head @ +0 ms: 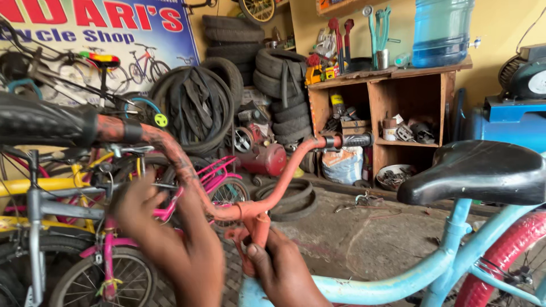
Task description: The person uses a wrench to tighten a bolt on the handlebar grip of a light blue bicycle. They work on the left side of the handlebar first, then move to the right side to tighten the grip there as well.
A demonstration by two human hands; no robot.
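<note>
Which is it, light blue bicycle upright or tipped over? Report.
Upright: the black saddle sits on top, the orange handlebar rises above the light blue frame.

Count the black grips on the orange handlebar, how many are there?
2. One black grip caps the orange handlebar's near end, far left; the other caps the far end by the wooden shelf. None looks hidden.

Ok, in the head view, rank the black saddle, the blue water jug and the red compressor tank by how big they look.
1. Black saddle, though it sits nearest the camera, which inflates it.
2. Blue water jug.
3. Red compressor tank.
</note>
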